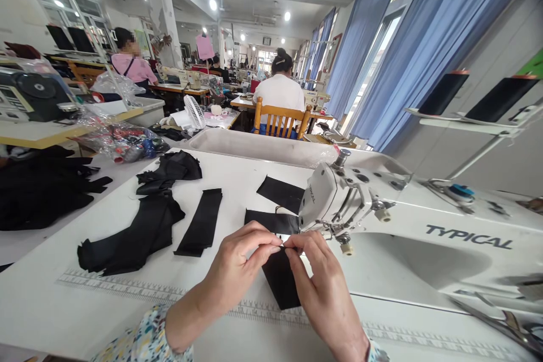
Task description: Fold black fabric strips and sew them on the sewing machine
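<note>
Just in front of the sewing machine head (335, 195), a black fabric piece (280, 280) hangs down from both hands. My left hand (237, 271) pinches its upper edge between thumb and forefinger. Close beside it, my right hand (320, 283) pinches the same edge, fingertips almost touching those of the left. Behind my fingers a black strip (271, 220) lies by the needle area, with another black piece (282, 193) farther back. To the left rest a narrow black stack (199, 222) and larger black cut pieces (131, 235).
A ruler strip (127, 287) runs along the table's front. A crumpled black pile (172, 171) is at the back left. Thread cones (443, 92) stand on a rack at right. Ahead, a person in white (280, 90) sits on a wooden chair (282, 119); a small fan (194, 112) stands nearby.
</note>
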Available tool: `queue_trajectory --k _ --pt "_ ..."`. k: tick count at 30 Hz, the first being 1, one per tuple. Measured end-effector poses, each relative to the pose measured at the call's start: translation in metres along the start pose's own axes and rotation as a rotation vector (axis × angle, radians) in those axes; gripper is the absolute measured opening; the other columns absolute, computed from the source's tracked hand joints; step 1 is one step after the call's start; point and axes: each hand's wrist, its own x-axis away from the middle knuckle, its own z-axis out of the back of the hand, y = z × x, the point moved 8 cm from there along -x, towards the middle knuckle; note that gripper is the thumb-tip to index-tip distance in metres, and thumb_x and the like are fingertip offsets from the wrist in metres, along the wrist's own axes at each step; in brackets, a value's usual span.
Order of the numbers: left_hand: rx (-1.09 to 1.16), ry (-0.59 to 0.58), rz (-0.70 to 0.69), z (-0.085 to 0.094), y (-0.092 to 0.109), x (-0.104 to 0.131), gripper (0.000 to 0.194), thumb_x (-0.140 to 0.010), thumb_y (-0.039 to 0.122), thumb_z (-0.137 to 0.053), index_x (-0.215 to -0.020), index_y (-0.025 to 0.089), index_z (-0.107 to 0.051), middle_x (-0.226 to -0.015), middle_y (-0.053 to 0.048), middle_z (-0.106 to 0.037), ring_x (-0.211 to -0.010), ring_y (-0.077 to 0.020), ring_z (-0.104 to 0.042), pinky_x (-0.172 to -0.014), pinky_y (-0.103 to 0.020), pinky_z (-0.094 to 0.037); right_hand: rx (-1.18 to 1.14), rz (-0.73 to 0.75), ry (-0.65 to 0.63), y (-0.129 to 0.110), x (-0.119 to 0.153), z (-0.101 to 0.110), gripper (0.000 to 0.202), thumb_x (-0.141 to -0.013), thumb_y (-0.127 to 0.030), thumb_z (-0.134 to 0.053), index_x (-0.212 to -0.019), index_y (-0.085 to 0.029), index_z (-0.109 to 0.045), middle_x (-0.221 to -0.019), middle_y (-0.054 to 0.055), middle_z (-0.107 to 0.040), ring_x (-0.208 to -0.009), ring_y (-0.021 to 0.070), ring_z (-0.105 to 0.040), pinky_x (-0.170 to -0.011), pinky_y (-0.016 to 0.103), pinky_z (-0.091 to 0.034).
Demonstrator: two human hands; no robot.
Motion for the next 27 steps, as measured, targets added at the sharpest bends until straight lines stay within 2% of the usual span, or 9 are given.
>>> queue_trajectory --k 4,7,10,14,17,20,27 --pt "0.133 -0.025 0.195 0.002 -0.012 -0.004 0.010 -0.091 0.019 -0.068 -0.088 0.020 -0.077 -0.084 -0.002 -0.068 -0.071 -0.0122 -0.062 -0.065 -0.022 -0.051 -0.099 -0.116 -0.040 0.008 0.000 0.000 0.015 -0.105 -0.029 -0.048 -0.099 -0.025 -0.061 -0.095 0.002 -0.061 -0.089 0.0187 -0.057 -0.079 0.032 -0.046" --pt "0.258 -0.066 0.354 0.001 -0.020 -0.005 0.005 -0.084 0.022 -0.075 -0.083 0.019 -0.079 -0.078 -0.001 -0.068 -0.070 -0.0124 -0.060 -0.066 -0.022 -0.051 -0.220 -0.248 -0.077 0.017 0.001 -0.002 0.018 -0.103 -0.037 -0.052 -0.093 -0.025 -0.061 -0.091 0.000 -0.060 -0.085 0.0173 -0.055 -0.078 0.030 -0.043" --pt "0.306 -0.103 0.434 0.000 -0.020 0.000 0.006 -0.081 0.025 -0.078 -0.080 0.018 -0.079 -0.076 -0.001 -0.068 -0.073 -0.0132 -0.060 -0.069 -0.023 -0.051 -0.362 -0.360 -0.125 0.021 0.008 -0.005 0.023 -0.101 -0.044 -0.056 -0.089 -0.024 -0.060 -0.085 -0.001 -0.057 -0.079 0.0159 -0.050 -0.073 0.028 -0.041" --pt "0.340 -0.114 0.438 0.000 -0.009 0.017 0.009 -0.081 0.026 -0.079 -0.086 0.019 -0.078 -0.085 -0.002 -0.071 -0.081 -0.0154 -0.064 -0.075 -0.025 -0.053 -0.468 -0.412 -0.168 0.014 0.022 -0.006 0.026 -0.099 -0.047 -0.058 -0.087 -0.024 -0.060 -0.081 -0.002 -0.053 -0.076 0.0146 -0.045 -0.070 0.026 -0.038" --pt "0.330 -0.078 0.428 0.003 0.003 0.032 0.013 -0.083 0.026 -0.079 -0.095 0.022 -0.078 -0.086 -0.001 -0.070 -0.079 -0.0140 -0.064 -0.071 -0.023 -0.053 -0.481 -0.396 -0.156 0.004 0.035 -0.003 0.024 -0.100 -0.046 -0.058 -0.089 -0.025 -0.059 -0.084 -0.003 -0.053 -0.079 0.0144 -0.046 -0.073 0.025 -0.039" --pt "0.275 -0.042 0.359 0.007 0.020 0.043 0.010 -0.086 0.024 -0.077 -0.096 0.024 -0.079 -0.083 0.000 -0.067 -0.073 -0.0114 -0.060 -0.065 -0.019 -0.052 -0.451 -0.367 -0.147 -0.004 0.046 0.001 0.022 -0.101 -0.045 -0.056 -0.091 -0.026 -0.059 -0.087 -0.003 -0.054 -0.080 0.0143 -0.047 -0.074 0.024 -0.040" --pt "0.203 -0.011 0.198 0.005 0.045 0.061 0.014 -0.091 0.016 -0.073 -0.098 0.025 -0.081 -0.091 -0.003 -0.070 -0.079 -0.0128 -0.065 -0.066 -0.019 -0.056 -0.324 -0.248 -0.130 -0.023 0.062 0.009 0.017 -0.104 -0.039 -0.052 -0.095 -0.027 -0.059 -0.091 -0.003 -0.058 -0.084 0.0139 -0.054 -0.078 0.024 -0.044"
